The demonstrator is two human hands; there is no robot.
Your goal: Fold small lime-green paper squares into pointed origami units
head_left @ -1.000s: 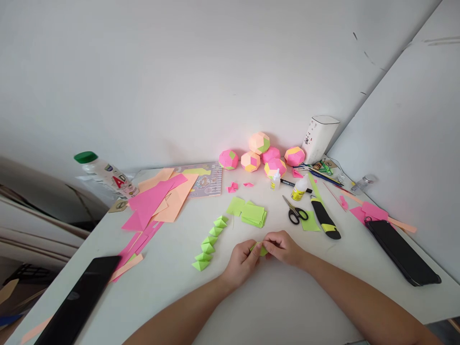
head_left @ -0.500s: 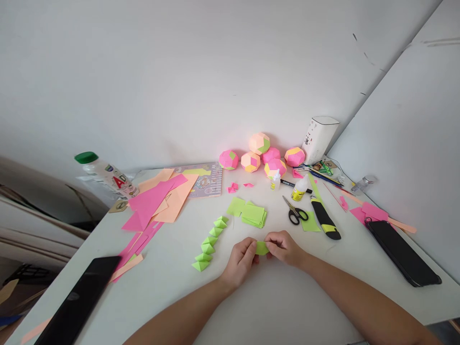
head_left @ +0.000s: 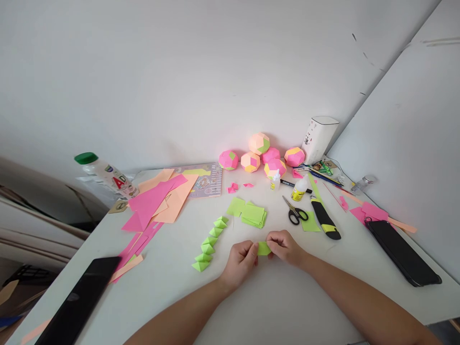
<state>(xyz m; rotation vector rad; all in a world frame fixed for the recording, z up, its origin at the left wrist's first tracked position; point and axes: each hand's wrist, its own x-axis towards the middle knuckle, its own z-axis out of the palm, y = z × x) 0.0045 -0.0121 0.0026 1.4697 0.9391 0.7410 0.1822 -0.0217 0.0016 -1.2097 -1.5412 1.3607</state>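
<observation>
Between my two hands is a small piece of green paper (head_left: pixel 264 248), held just above the table. My left hand (head_left: pixel 241 260) pinches its left end, thumb on top. The right end is pinched by my right hand (head_left: pixel 285 249), whose fingers are curled and partly hide the paper. Left of my hands, several folded green paper pieces (head_left: pixel 208 248) stand in a slanting row. Beyond my hands lies a stack of green paper rectangles (head_left: pixel 254 214), with another green sheet (head_left: pixel 235 206) beside it.
To the right lie scissors (head_left: pixel 295 213), a utility knife (head_left: pixel 325 219) and a phone (head_left: pixel 402 251). Small glue bottles (head_left: pixel 298 190) stand before several paper balls (head_left: pixel 250 162). On the left are pink sheets (head_left: pixel 154 203), a white bottle (head_left: pixel 109 177) and a black device (head_left: pixel 81 297).
My left thumb and right fingers have shifted slightly on the green paper, and its visible part looks squarer. The things on the table have not moved.
</observation>
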